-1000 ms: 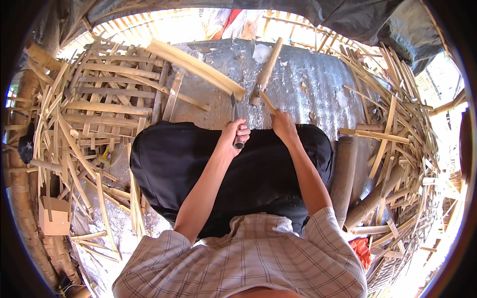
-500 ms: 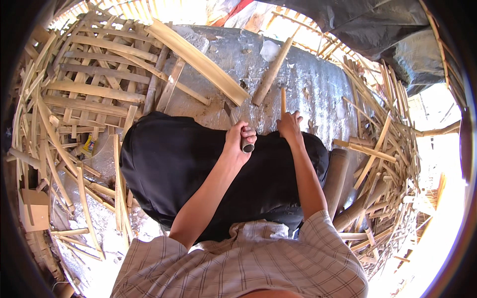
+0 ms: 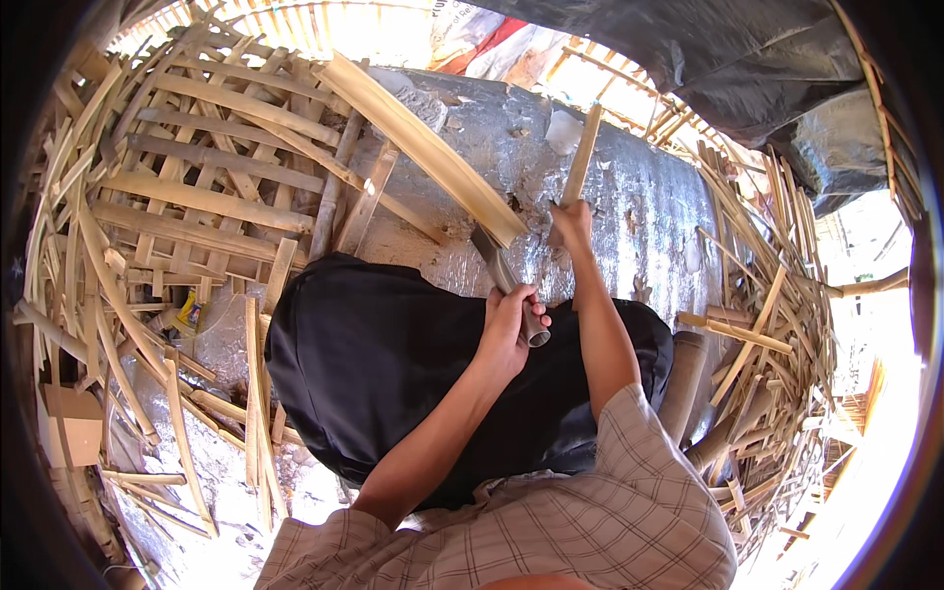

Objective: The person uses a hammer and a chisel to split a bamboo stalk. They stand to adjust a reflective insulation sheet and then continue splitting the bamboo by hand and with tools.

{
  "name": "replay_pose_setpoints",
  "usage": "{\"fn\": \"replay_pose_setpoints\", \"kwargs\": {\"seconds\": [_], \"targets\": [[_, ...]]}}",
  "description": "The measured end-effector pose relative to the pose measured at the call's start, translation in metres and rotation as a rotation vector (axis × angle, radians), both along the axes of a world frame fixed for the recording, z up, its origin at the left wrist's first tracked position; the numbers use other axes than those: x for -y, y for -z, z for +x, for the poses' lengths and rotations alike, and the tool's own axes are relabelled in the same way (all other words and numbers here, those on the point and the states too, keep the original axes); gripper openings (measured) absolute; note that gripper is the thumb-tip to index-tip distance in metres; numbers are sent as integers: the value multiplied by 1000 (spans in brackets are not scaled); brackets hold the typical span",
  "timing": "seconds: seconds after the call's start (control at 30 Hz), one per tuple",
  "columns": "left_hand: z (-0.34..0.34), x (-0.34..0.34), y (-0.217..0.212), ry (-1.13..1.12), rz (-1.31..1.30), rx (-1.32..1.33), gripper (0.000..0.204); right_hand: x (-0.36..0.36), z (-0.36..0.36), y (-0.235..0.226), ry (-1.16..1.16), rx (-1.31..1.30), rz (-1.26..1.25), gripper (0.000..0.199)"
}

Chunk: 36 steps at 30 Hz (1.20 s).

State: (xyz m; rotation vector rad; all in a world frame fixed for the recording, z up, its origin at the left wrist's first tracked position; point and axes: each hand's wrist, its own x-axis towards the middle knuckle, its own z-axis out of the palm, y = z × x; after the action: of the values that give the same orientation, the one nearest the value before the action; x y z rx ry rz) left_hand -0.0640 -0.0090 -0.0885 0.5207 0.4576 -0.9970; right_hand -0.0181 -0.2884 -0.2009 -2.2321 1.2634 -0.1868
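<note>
My left hand (image 3: 511, 320) is closed round the hollow tubular handle of a metal chopping knife (image 3: 500, 264). Its blade points away from me, close to the near end of a long split bamboo slat (image 3: 423, 147). Farther out, my right hand (image 3: 571, 222) grips the near end of a bamboo piece (image 3: 584, 157), which stretches away over the grey sheet. The hand covers that end. Black cloth (image 3: 393, 354) lies over my legs beneath both forearms.
Crossed bamboo slats (image 3: 211, 202) form a lattice at left. Cut strips (image 3: 777, 344) are heaped at right, beside a thick bamboo pole (image 3: 682, 383). A grey, worn sheet (image 3: 649, 206) spreads ahead. A cardboard box (image 3: 71, 423) sits at far left; dark plastic (image 3: 777, 59) hangs above.
My right hand has left a thin stick and taken hold of the larger bamboo piece. My left hand has turned the knife, showing more of it. The whole view has shifted slightly.
</note>
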Motion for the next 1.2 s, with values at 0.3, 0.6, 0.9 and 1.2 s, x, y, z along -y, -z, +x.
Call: {"fn": "replay_pose_setpoints", "kwargs": {"seconds": [0.3, 0.6, 0.9, 1.2], "targets": [[37, 12, 38, -13, 222, 363, 30, -62, -55, -78, -69, 753, 398, 28], [54, -30, -39, 14, -197, 540, 19, -113, -72, -160, -524, 1010, 702, 23], [89, -24, -220, -433, 276, 1435, 38, -127, -69, -155, -767, 1089, 763, 26], [81, 13, -253, -397, 288, 1441, 39, -128, -71, -172, -810, 1002, 611, 43]]}}
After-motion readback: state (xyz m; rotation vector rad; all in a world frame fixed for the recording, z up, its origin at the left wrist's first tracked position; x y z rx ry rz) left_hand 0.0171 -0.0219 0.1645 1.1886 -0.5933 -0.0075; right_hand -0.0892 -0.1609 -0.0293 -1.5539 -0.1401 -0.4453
